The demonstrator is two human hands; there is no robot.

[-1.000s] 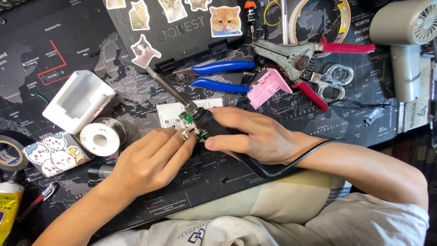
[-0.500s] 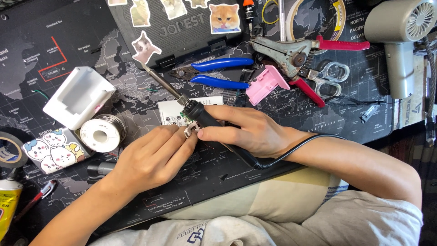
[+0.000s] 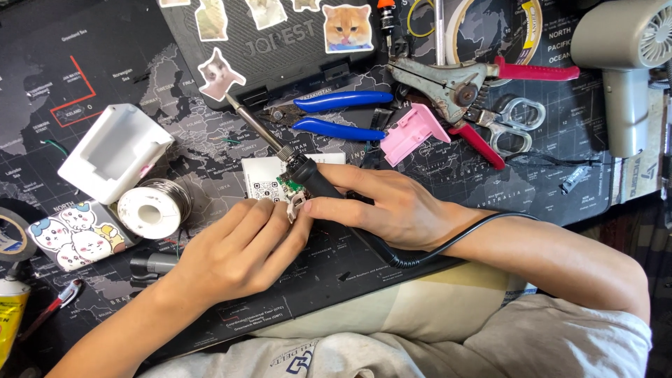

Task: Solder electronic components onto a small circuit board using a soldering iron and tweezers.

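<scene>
Right hand (image 3: 392,210) grips soldering iron (image 3: 280,150); left hand (image 3: 238,252) pinches small part (image 3: 295,203) beside.

Open run of dark map-printed tabletop (image 3: 98,63) at far left, above the white plastic box (image 3: 115,150). Left flank crowded: silver solder spool (image 3: 152,208) just beside the box, cartoon sticker card (image 3: 77,238) and black tape roll (image 3: 14,231) near the edge. Ahead, blue-handled pliers (image 3: 336,115), pink plastic piece (image 3: 413,131) and red-handled strippers (image 3: 476,91) block passage. Grey hair dryer (image 3: 623,63) walls the right. Bare mat between the scissors (image 3: 514,122) and dryer, broken by a small metal clip (image 3: 572,178).
</scene>
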